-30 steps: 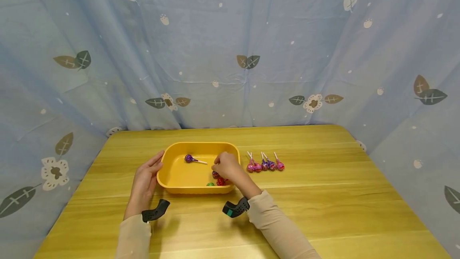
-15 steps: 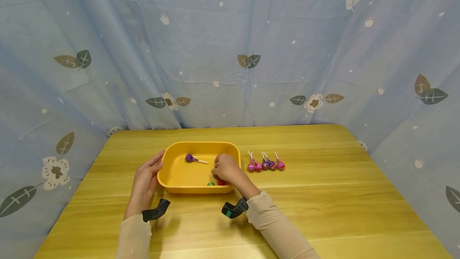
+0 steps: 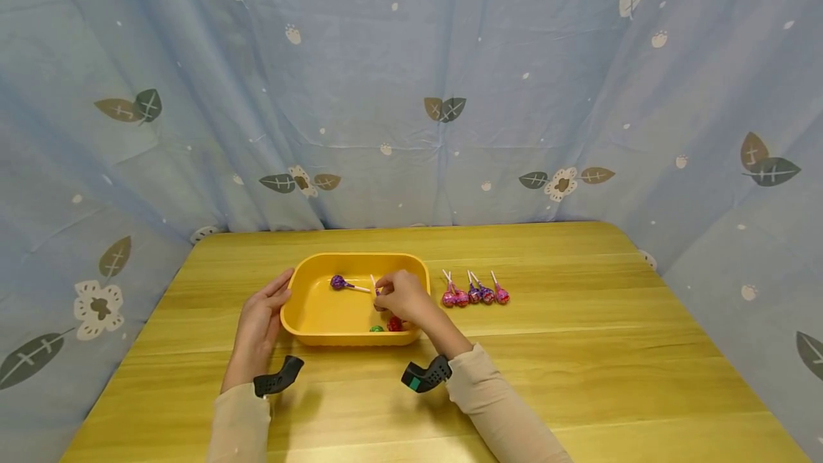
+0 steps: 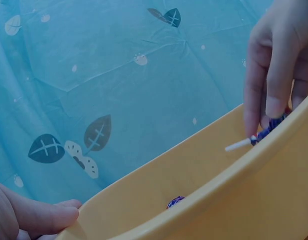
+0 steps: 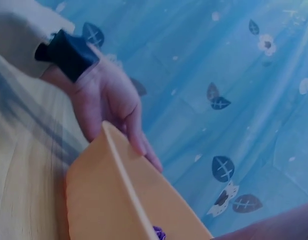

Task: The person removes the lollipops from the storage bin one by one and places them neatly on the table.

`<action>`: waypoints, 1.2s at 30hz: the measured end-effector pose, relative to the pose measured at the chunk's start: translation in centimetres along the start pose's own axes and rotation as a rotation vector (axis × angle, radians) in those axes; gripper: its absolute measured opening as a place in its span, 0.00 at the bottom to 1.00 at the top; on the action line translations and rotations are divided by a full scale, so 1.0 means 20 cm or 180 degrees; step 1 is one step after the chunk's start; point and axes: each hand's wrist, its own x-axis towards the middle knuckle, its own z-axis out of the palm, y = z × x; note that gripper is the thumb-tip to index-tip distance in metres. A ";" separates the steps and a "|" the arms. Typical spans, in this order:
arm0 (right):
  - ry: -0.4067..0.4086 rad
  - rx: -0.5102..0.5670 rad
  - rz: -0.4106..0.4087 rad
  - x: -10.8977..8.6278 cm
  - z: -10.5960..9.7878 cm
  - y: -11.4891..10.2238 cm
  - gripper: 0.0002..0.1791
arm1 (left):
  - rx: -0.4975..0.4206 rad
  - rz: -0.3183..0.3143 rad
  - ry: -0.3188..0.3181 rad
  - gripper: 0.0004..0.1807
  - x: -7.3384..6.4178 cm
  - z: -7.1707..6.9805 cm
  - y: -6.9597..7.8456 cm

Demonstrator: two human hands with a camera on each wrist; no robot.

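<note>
My left hand [image 3: 258, 318] rests against the left end of the yellow tray [image 3: 321, 259], its fingers fairly straight along the rim. Inside the tray, my right hand [image 3: 406, 299] pinches a purple-wrapped lollipop [image 3: 378, 294]; its white stick points up and away in the head view. The left wrist view shows this lollipop's stick [image 4: 238, 145] below my right fingertips. Another purple lollipop [image 3: 338, 282] lies towards the tray's far left. By the near wall are a red lollipop [image 3: 394, 324] and a green one [image 3: 376, 329], both partly hidden.
Several pink and purple lollipops [image 3: 474, 295] lie in a row on the wooden table [image 3: 579, 349], just right of the tray, sticks pointing away. A blue patterned curtain [image 3: 386, 91] hangs behind the table and along its sides.
My right hand has shifted slightly left inside the tray; the purple lollipop it pinches now shows its stick. More of the red lollipop is uncovered. My left hand and the tray stay put.
</note>
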 end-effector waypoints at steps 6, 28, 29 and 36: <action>-0.0090 0.0477 -0.0214 -0.03 -0.04 0.01 0.16 | 0.0000 0.0034 -0.0039 0.28 0.00 0.00 0.00; 0.0115 0.1309 -0.0210 -0.15 -0.25 0.15 0.15 | 0.0009 -0.0002 -0.0009 0.28 -0.01 0.00 -0.01; 0.0141 0.1289 -0.0187 -0.16 -0.26 0.15 0.16 | 0.0012 -0.0006 -0.0011 0.28 -0.01 0.00 -0.01; 0.0321 0.1299 -0.0077 -0.19 -0.33 0.20 0.16 | 0.0005 0.0003 -0.0030 0.28 0.00 0.00 0.00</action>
